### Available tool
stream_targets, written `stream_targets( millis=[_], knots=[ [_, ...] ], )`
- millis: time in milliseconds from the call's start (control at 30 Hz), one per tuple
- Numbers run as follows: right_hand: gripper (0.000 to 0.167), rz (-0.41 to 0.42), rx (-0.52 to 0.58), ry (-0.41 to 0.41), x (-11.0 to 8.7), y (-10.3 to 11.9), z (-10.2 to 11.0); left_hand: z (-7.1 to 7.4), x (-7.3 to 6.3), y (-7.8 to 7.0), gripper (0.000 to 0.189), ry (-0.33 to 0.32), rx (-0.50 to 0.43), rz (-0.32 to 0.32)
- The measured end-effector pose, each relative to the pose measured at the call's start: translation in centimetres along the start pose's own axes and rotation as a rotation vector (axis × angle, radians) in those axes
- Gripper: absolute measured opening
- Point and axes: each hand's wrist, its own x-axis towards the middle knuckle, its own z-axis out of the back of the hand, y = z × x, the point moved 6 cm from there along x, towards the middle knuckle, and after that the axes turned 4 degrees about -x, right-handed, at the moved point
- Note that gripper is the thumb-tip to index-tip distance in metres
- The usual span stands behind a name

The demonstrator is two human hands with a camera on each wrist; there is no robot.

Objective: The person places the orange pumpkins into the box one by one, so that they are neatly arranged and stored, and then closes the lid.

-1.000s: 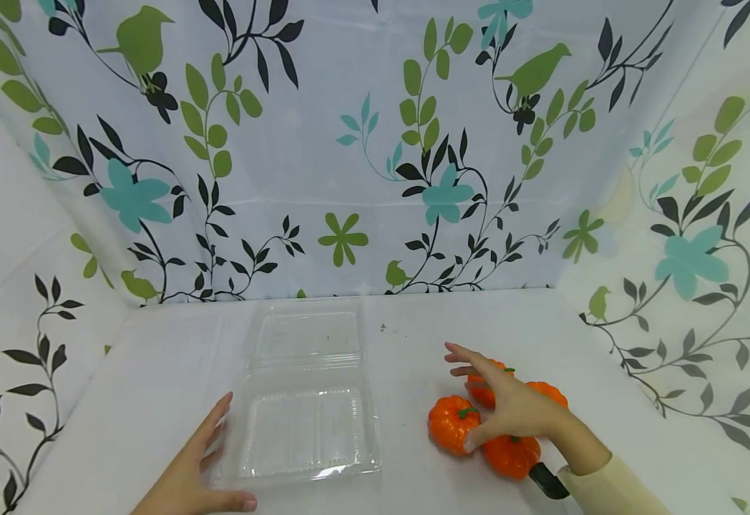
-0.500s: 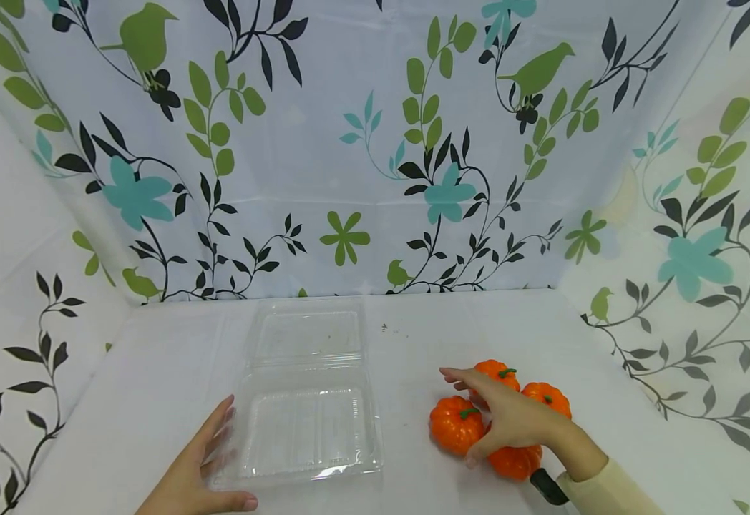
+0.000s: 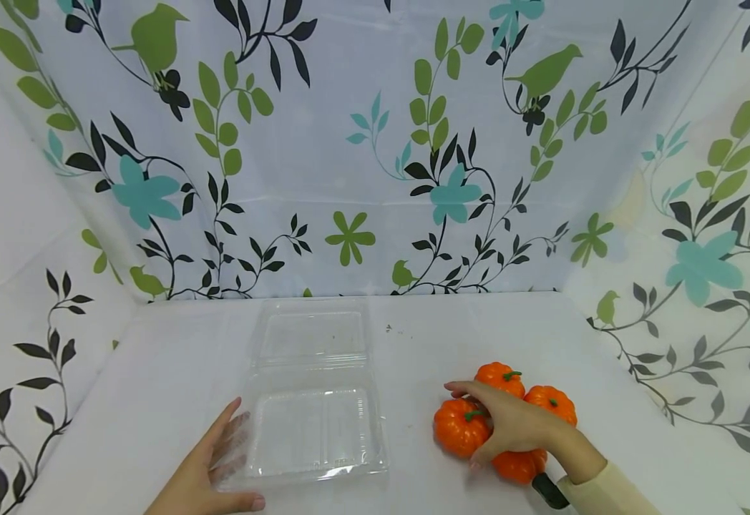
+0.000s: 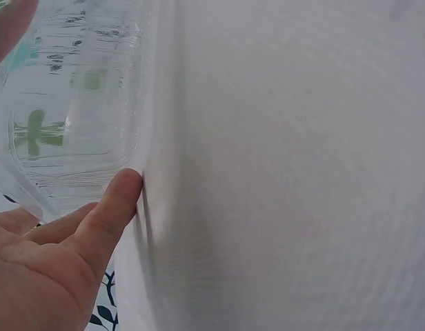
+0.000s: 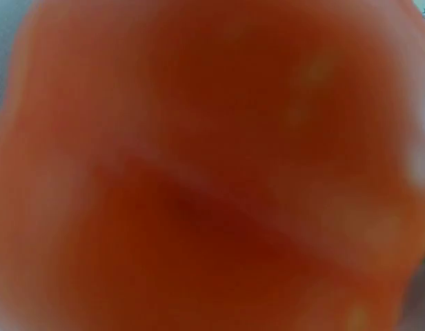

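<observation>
My left hand is spread, thumb out, at the left side of the clear box. My right hand arches round one pumpkin on the table; whether gripped, I cannot tell. The other three sit close by. None boxed: barely begun, I judge. Beyond, the lid lies back.

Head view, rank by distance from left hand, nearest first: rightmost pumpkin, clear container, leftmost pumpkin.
1. Clear container: right beside the left hand, which is at its left edge.
2. Leftmost pumpkin: beyond the container, to its right.
3. Rightmost pumpkin: farther right still.
</observation>
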Motion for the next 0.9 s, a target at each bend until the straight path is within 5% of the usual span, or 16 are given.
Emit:
stream_targets(
  millis=[233,900],
  knots=[
    [0.102,-0.040,-0.039,0.000,0.22,-0.40,-0.25,-0.07,0.15,0.33,0.134,-0.027,0.013,0.086],
    [0.087,-0.038,-0.099,-0.020,0.88,-0.10,-0.85,-0.17,-0.02,-0.22,0.130,-0.042,-0.047,0.025]
  ],
)
